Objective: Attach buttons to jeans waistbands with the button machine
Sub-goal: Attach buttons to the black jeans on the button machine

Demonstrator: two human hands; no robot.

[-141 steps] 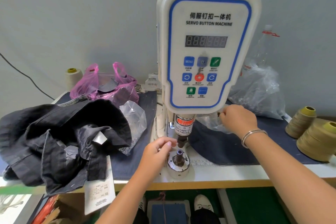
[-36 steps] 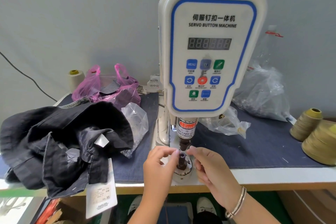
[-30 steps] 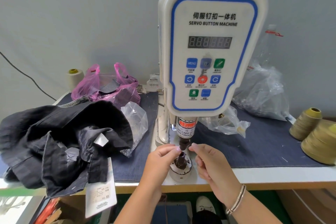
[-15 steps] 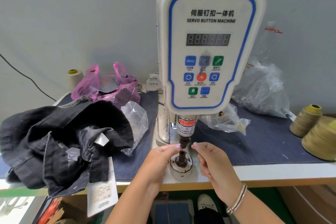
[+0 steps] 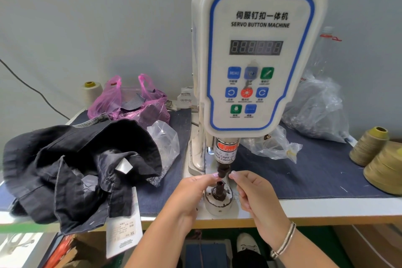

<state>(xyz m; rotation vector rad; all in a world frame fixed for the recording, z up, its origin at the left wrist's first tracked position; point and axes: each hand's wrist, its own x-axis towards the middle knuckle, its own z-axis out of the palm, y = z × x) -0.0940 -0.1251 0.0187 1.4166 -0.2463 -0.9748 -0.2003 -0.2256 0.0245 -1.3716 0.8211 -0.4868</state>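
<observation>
The white servo button machine (image 5: 256, 56) stands at the table's middle. Its dark upper punch (image 5: 223, 168) hangs above the lower die post (image 5: 219, 189), which rises from a round base (image 5: 217, 205). My left hand (image 5: 189, 193) pinches the tip of the upper punch with thumb and forefinger; any button there is hidden. My right hand (image 5: 254, 193) hovers just right of the punch, thumb and forefinger pressed together, other fingers curled, nothing visible in them. Black jeans (image 5: 76, 169) lie crumpled at the left with a paper tag hanging over the edge.
A pink bag (image 5: 128, 102) with scraps and a cream thread cone (image 5: 90, 91) stand behind the jeans. Clear bags (image 5: 272, 146) (image 5: 315, 111) lie right of the machine. Two olive thread cones (image 5: 369, 148) stand at far right. A foot pedal (image 5: 204, 254) sits under the table.
My right hand left the clear bag and came to the die. Both hands then rose from the lower die post to the upper punch. Over the last half second they barely moved.
</observation>
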